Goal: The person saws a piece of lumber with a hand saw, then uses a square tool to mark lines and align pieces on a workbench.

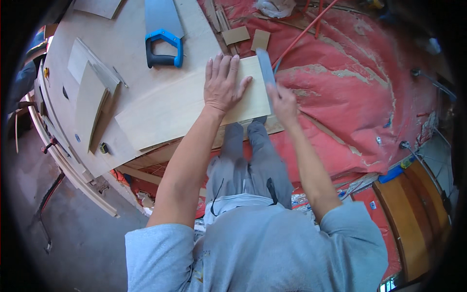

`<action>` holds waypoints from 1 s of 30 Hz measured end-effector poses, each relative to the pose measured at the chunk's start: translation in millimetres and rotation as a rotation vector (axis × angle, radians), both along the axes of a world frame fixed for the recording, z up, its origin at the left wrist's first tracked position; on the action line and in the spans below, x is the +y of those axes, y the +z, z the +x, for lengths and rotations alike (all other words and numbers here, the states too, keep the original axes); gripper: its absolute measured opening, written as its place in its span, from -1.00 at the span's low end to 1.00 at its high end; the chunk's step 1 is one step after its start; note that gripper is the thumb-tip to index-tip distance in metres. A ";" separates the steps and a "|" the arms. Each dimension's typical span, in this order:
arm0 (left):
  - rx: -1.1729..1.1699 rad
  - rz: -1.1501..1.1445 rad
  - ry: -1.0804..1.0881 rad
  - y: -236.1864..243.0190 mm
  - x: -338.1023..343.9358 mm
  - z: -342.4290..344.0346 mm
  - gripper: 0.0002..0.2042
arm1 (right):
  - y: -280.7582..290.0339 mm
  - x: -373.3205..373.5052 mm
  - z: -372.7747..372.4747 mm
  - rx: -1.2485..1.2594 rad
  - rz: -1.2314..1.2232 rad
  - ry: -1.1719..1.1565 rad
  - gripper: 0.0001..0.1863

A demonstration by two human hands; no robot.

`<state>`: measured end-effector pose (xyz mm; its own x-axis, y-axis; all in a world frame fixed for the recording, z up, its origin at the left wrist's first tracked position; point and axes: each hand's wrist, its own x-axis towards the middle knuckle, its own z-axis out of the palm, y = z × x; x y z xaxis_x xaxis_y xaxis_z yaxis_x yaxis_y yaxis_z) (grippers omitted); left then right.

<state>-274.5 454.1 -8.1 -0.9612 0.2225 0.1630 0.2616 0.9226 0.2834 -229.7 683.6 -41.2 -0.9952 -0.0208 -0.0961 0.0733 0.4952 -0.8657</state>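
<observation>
My left hand [223,83] lies flat on a pale wooden board [189,104], fingers stretched forward and thumb out to the right. The board rests on the work surface and its right end sticks out over the red sheeting. Along that right end runs a long, flat, grey-blue tool [265,70], slightly blurred; I cannot make out its exact kind. My right hand [283,103] is closed round the near end of this tool. Beyond the board, a handsaw [165,47] with a blue and black handle lies on the table, blade pointing away.
Thin offcuts [87,100] lie stacked on the table [131,87], with a small tape measure [103,147] at its near left edge. Two small wood pieces [236,35] sit past the board. Wrinkled red sheeting [340,112] covers the right side. Long strips [73,170] line the left.
</observation>
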 end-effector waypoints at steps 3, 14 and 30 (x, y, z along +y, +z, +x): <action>-0.020 -0.012 0.019 -0.4 -0.9 7.7 -0.31 | 4.6 5.6 41.0 -0.080 -0.089 -0.018 -0.66; -0.008 -0.015 -0.002 -5.6 2.6 5.8 -0.30 | -2.3 -3.5 -5.5 0.020 -0.050 -0.010 -0.69; -0.336 -0.243 -0.207 40.7 -31.2 99.5 0.12 | 110.0 155.5 152.4 -0.425 -0.236 -0.586 -0.59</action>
<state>-175.0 422.9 32.6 -0.8834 0.4083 -0.2301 0.3777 0.9109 0.1662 -77.3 839.1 68.8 -0.7282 0.4323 -0.5318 0.6178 0.0780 -0.7825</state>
